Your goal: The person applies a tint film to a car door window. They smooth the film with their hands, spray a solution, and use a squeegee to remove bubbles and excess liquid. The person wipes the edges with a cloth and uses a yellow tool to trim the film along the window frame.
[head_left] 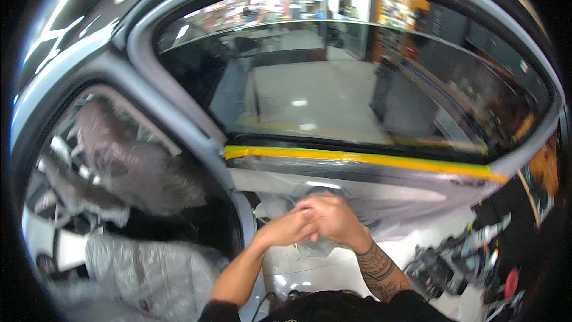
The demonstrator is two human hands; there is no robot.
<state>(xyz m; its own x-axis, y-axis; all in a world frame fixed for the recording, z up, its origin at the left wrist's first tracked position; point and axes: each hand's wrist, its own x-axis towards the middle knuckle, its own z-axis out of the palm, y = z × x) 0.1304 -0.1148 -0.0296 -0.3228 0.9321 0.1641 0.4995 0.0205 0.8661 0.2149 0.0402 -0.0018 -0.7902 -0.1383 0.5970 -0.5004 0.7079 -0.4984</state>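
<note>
My left hand [285,229] and my right hand [336,219] meet in front of me, fingers closed against each other. Whatever lies between them, if anything, is hidden by the fingers and by blur. Just beyond them stands a car door [459,182], its lower panel under clear plastic film [411,203]. Yellow masking tape [345,157] runs along the base of the door's window [322,92]. Crumpled clear plastic [316,247] shows below my hands.
On the left, the car's opening shows plastic-covered seats [149,268] behind a door pillar [179,125]. To the lower right, a dark rack of tools [441,271] stands on the pale floor [292,274]. Shelves and furniture show through the window glass.
</note>
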